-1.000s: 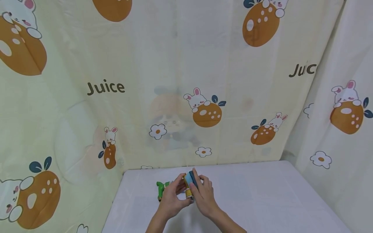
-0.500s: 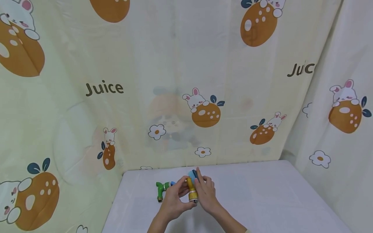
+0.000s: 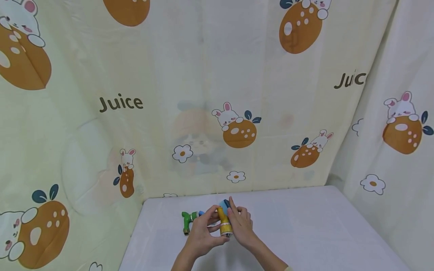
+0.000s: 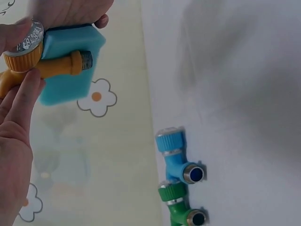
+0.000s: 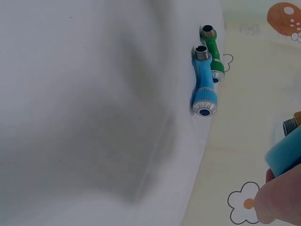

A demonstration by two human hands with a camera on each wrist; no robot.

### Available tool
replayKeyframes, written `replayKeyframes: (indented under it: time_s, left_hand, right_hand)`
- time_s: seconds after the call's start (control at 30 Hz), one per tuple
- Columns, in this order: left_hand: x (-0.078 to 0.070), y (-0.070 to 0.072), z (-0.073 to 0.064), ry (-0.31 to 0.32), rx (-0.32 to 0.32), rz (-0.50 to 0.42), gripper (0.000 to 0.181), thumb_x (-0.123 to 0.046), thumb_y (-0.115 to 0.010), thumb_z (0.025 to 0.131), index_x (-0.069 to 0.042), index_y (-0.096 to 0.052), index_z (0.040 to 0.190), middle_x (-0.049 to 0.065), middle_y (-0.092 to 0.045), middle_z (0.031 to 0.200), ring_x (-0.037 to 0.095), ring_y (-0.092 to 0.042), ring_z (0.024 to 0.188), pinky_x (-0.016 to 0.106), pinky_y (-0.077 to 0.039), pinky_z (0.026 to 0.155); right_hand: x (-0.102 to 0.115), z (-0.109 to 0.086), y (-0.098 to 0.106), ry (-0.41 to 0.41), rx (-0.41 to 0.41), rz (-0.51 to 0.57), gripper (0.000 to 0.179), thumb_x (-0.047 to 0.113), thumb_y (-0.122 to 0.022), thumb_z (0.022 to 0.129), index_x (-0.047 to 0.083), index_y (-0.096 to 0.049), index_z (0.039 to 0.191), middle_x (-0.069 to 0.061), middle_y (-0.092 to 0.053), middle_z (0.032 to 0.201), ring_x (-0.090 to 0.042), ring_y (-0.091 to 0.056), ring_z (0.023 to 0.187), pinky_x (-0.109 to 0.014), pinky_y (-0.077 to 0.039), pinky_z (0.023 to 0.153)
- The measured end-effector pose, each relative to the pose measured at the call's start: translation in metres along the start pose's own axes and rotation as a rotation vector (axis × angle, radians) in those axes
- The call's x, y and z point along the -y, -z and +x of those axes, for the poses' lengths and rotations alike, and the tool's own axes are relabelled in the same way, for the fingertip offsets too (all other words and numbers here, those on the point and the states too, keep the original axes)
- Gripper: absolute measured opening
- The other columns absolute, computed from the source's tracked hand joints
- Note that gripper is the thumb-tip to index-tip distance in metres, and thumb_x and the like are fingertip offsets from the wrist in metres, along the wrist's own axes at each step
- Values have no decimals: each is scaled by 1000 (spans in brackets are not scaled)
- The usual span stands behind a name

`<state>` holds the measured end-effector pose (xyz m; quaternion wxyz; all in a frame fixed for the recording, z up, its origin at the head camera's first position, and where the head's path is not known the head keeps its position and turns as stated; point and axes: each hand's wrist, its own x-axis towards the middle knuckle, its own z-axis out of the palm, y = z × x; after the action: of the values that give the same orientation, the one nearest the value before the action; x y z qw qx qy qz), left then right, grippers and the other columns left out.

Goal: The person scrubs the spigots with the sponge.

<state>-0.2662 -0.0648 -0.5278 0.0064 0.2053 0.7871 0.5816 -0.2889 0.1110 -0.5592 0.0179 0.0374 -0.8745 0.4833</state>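
My left hand (image 3: 200, 234) grips a yellow plastic tap (image 3: 223, 220) by its ridged cap, with thumb and fingers on either side. The tap's threaded metal end shows in the left wrist view, pointing away from the cap. A light-blue sponge (image 4: 66, 92) with a dark backing lies against the tap's body. My right hand (image 3: 241, 227) holds this sponge from the right, its index finger stretched along the dark side. Only a corner of the sponge (image 5: 284, 153) and part of the hand appear in the right wrist view. Both hands are raised above the white table.
A green tap (image 3: 186, 223) and a blue tap (image 5: 204, 80) lie side by side on the white table (image 3: 298, 226), left of and beyond my hands. A printed curtain (image 3: 200, 75) hangs behind the table's far edge.
The yellow tap has come toward me and slightly right, showing more of its body and cap. The left hand shifted a little right with it. Sponge and right hand also moved slightly right.
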Motion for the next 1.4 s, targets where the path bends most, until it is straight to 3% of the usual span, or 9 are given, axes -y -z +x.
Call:
replayKeyframes:
  time_s: [0.43,0.63,0.73,0.83,1.0,1.2,1.4]
  left_hand:
    - [2,0,-2,-38,16,-49,86,-9,-95,72,-15,-53,146,7,-67,129,29,-70,123,29,-61,91]
    - [9,4,-2,30,-7,-146,86,-18,-95,74,-20,-50,148,12,-64,134,32,-67,125,29,-60,94]
    - [13,10,-1,86,-64,-237,89,-20,-95,75,-14,-46,150,13,-61,140,29,-65,126,27,-59,97]
    - [14,16,2,131,-165,-335,90,-16,-94,76,-10,-43,150,13,-60,144,25,-64,126,25,-59,97]
    - [11,23,6,158,-313,-506,86,-6,-91,78,-7,-42,149,17,-61,143,19,-66,124,23,-58,96]
    - [11,21,7,156,-331,-566,85,-7,-90,80,-6,-41,150,18,-62,142,17,-68,122,24,-57,99]
    - [12,16,6,139,-334,-546,87,-5,-90,78,-6,-41,151,17,-64,138,19,-68,120,25,-57,100]
  right_hand:
    - [-9,3,5,-50,6,18,63,60,-31,110,29,-31,164,-21,-40,147,-39,-36,131,-64,-38,100]
    - [-17,1,4,-38,-55,103,64,57,-31,111,23,-30,165,-23,-39,147,-38,-37,133,-63,-43,103]
    - [-18,-5,2,16,-126,159,62,51,-34,112,23,-26,166,-20,-36,149,-34,-34,133,-56,-44,103]
    - [-12,-14,0,110,-186,190,58,43,-38,113,26,-24,166,-15,-33,149,-29,-32,132,-50,-43,101]
    - [-1,-28,-6,293,-234,200,59,26,-48,111,31,-27,165,-7,-30,153,-21,-33,136,-51,-42,108]
    - [12,-36,-14,418,-234,178,64,19,-58,106,30,-32,164,-3,-35,152,-18,-40,134,-40,-49,108]
    - [19,-37,-15,376,-230,134,64,27,-63,105,35,-35,162,-1,-42,146,-17,-48,128,-39,-53,107]
